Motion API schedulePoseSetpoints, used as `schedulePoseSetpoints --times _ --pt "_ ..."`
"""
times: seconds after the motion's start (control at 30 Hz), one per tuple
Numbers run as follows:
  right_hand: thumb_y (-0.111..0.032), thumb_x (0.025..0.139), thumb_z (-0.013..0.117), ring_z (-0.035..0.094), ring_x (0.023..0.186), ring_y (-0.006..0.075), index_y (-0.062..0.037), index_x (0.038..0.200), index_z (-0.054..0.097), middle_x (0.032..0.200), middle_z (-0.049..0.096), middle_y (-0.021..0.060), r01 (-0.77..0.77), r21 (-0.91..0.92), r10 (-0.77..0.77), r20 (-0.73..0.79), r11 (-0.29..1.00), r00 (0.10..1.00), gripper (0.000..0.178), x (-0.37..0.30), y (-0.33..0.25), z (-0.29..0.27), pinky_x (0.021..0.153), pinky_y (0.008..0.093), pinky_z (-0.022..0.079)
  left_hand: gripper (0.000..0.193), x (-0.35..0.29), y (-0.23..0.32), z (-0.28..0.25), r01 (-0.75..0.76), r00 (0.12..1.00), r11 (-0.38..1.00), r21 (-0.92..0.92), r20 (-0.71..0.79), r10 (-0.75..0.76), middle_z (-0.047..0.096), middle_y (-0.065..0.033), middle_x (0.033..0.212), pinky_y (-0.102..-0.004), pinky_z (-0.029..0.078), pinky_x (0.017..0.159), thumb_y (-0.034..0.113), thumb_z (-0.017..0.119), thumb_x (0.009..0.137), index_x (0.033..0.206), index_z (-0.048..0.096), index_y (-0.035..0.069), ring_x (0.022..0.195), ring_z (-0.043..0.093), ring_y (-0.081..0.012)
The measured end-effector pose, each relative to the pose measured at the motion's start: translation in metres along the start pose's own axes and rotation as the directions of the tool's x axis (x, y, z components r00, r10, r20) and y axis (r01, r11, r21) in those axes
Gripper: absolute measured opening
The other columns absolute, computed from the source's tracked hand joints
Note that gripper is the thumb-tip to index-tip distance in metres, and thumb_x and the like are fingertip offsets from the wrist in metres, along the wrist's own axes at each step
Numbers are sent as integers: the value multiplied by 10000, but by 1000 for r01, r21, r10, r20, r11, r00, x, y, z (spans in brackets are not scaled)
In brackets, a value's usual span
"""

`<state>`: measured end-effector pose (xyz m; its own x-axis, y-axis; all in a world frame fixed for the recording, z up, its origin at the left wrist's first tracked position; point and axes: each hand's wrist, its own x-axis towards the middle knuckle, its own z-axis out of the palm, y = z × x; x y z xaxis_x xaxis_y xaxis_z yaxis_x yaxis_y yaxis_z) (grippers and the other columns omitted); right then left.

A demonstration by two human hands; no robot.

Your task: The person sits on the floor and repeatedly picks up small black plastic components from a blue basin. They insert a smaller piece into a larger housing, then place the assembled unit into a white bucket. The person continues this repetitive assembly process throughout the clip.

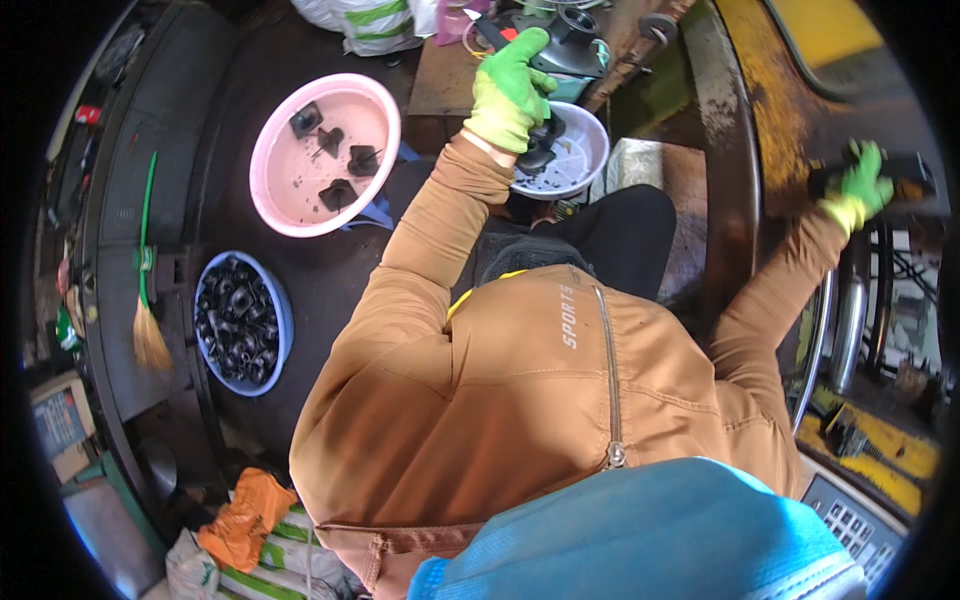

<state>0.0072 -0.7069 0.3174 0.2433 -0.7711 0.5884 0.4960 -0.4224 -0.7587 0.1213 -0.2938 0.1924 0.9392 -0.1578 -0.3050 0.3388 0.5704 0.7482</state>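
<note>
In the head view, your left hand point(512, 88), gloved in green, is raised over the near edge of the worktop point(435, 82), its fingers partly bent. A knife point(488, 27) shows right beside them; whether you grip it or it lies behind the glove, you cannot tell from here. Either way, the bare blade points away from you, and a careless sweep of those fingers could slice the glove.

Just past that hand, a black part with a round collar point(575, 28) sits at the far side; a knock from your knuckles could tip it.

Your right hand point(862, 188) is stretched far out to the side, fingers spread, at a dark block point(912, 180) on the yellow machine point(775, 95). Contact is unclear. With your arms so wide apart and attention split, fingers could get pinched if anything there moves.

The white basin point(578, 172), with black pieces point(538, 155) inside, stands close to your knees, partly behind your left wrist; a shifting leg could upset it. The pink basin point(290, 168) holds four scattered pieces, while the blue basin point(286, 310) is heaped full, so a bump could spill some over its rim.
</note>
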Motion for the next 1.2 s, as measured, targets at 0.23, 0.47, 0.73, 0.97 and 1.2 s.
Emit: schedulePoseSetpoints --times 0.23,0.47,0.73,0.97,1.2 --pt "-180 789 728 586 923 298 57 1205 448 1065 564 156 663 -735 -901 373 -141 223 554 -83 -31 -27 832 404 513 309 12 2 -23 -65 998 997 -38 -3 65 612 -116 642 -299 419 427 241 647 891 1155 676 84 478 528 -173" --pt "-291 760 809 651 826 270 -30 1074 611 981 646 96 684 -702 -850 471 -200 235 454 -35 -63 -53 735 370 551 410 43 -3 -130 -383 907 820 425 6 421 695 -102 912 -325 499 561 30 662 698 1106 665 65 621 652 -204" --pt "-244 825 722 640 693 295 -75 956 664 796 655 78 727 -616 -761 615 -303 205 222 -37 -91 -78 597 409 484 293 84 -14 -358 128 803 566 815 -420 423 672 -92 820 -360 518 620 138 652 790 1084 663 129 712 644 -268" --pt "-219 825 713 639 691 295 -74 961 664 798 656 78 737 -603 -741 636 -306 213 204 -44 -98 -92 593 409 478 244 129 -14 -341 75 717 847 526 -619 321 683 -46 985 -349 512 630 221 632 835 1053 688 125 773 618 -217" --pt "-195 825 703 637 689 295 -74 965 664 799 657 78 726 -599 -722 660 -338 208 189 -52 -108 -110 589 408 471 311 98 -82 -146 87 963 983 163 238 -125 620 -11 828 -262 315 381 333 604 896 1067 675 83 511 447 -96"
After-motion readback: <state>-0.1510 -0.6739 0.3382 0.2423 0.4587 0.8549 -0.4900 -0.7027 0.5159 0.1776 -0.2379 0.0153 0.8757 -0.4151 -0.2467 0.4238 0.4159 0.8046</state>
